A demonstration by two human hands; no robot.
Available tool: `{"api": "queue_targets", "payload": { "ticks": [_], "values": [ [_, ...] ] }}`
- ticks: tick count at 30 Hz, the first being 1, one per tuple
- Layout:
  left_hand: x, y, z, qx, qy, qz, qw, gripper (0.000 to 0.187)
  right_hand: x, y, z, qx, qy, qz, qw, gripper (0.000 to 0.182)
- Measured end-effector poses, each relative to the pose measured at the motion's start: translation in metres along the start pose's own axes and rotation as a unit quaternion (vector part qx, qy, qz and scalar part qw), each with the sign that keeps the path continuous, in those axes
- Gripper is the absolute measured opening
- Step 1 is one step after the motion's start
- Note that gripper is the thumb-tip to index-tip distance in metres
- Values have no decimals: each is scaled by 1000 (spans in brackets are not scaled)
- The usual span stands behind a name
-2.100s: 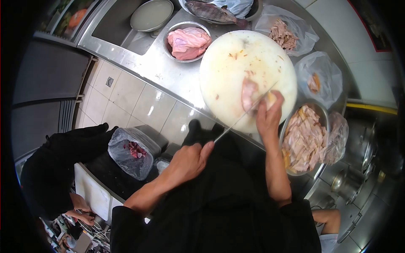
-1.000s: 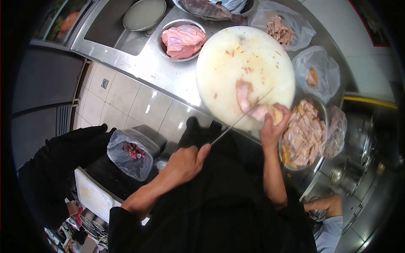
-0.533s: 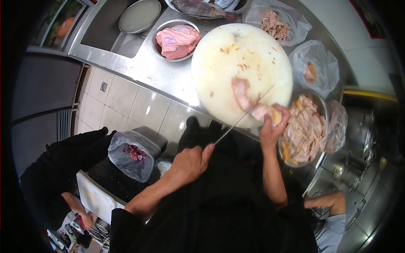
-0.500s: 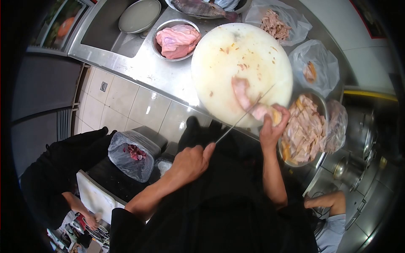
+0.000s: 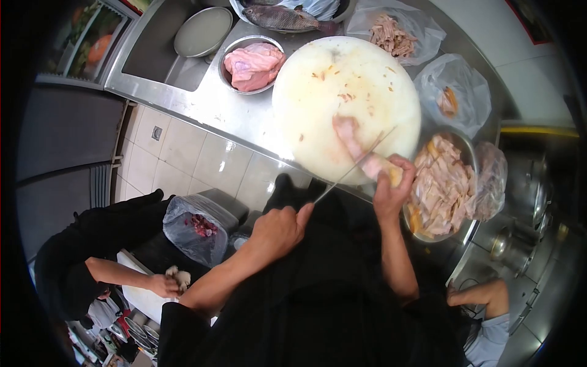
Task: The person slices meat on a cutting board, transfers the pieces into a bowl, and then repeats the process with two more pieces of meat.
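Note:
My left hand (image 5: 278,231) is closed round a knife, whose long thin blade (image 5: 350,170) points up and right over a pale strip of meat. The strip (image 5: 347,131) lies bent on the round white cutting board (image 5: 306,92), near its front right edge. My right hand (image 5: 392,188) grips the strip's yellowish end, fingers wrapped round it. The blade crosses the strip just left of my right hand; whether it touches cannot be made out. Small brown and orange scraps dot the board. Beside my right hand stands a metal bowl (image 5: 406,215) heaped with pale meat pieces (image 5: 441,183).
Beyond the board are a bowl of pink meat (image 5: 252,66), a fish (image 5: 281,18), bagged meat strips (image 5: 391,37) and another plastic bag (image 5: 468,92). A lined bin (image 5: 195,235) stands lower left. A co-worker's hand (image 5: 164,285) is over a white board; another person's arm (image 5: 483,295) shows lower right.
The knife tip has shifted slightly left, while both my hands keep their holds. The co-worker's hand has moved up and right to a pale item. The whole view has shifted a little.

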State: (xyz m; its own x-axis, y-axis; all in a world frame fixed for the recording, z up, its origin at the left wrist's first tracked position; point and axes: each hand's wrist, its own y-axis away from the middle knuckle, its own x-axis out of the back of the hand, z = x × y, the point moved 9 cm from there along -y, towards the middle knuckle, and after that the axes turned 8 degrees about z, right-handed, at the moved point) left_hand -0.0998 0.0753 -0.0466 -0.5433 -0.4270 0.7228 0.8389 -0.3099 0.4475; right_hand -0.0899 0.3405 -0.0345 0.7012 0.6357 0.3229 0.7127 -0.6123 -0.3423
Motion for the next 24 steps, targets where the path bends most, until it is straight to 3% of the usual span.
{"api": "queue_targets", "payload": {
  "ticks": [4,7,16,22,24],
  "values": [
    [-2,3,1,14,-20,-13,1000,69,6,0,9,4,-12,16,1000,29],
    [8,13,-5,-21,-39,68,997,61,10,2,13,-30,-41,21,998,30],
    [-11,-1,1,13,-51,17,998,70,7,0,5,9,-19,-2,1000,30],
    [-12,-11,2,30,-42,2,999,73,16,4,14,6,-17,5,1000,31],
    [-3,-12,-4,54,-23,-20,998,72,26,4,26,-33,-62,34,997,29]
  ]
}}
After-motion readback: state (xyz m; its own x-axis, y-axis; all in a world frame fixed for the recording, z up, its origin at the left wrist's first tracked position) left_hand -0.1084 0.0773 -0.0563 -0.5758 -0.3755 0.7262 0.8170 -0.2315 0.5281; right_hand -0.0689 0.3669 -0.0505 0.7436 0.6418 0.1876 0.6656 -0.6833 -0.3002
